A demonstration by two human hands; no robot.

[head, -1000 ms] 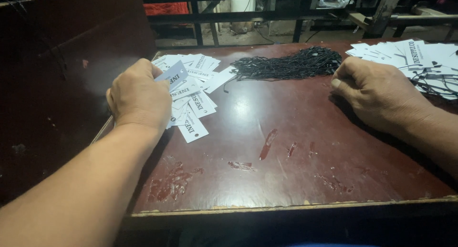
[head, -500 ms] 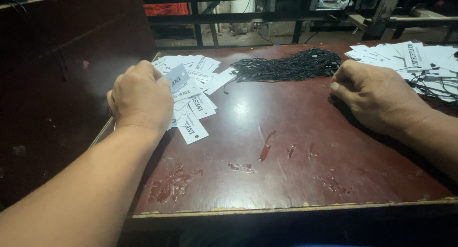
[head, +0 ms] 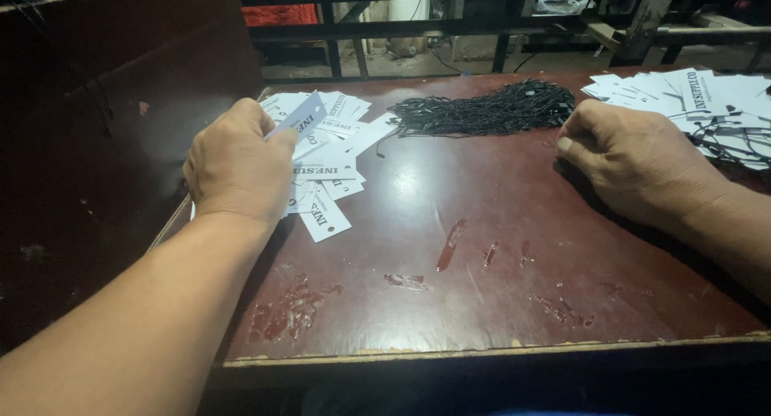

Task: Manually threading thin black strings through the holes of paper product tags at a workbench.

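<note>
Under the left hand (head: 237,163): loose pile of white paper tags (head: 329,155), black print, fanned out across the dark red table (head: 482,295). Left hand rests knuckles-up on the pile, fingers curled. One tag (head: 299,115) is pinched at the fingertips and sticks up tilted past the thumb side, clear of the rest. More tags poke out toward the table edge below the hand, one lying slanted just beside the wrist.

Between the two hands, toward the far side: bundle of black string loops (head: 490,111), heaped flat on the table. It sits just past the pile's right edge and just left of the right hand (head: 634,163); a few strands trail close to both.

Right hand: loosely fisted, knuckles up, resting on the table. Fingers are folded under, so I can't tell whether anything is in it. Fingertips point toward the string bundle, near it; contact unclear.

Beyond the right hand, far right: second stack of white tags (head: 683,91), with black strings (head: 727,139) tangled over its near edge, next to the wrist.

Tabletop nearer than both hands shows scuffed, chipped red patches (head: 293,312). Metal rails (head: 450,22) run behind the far edge.
</note>
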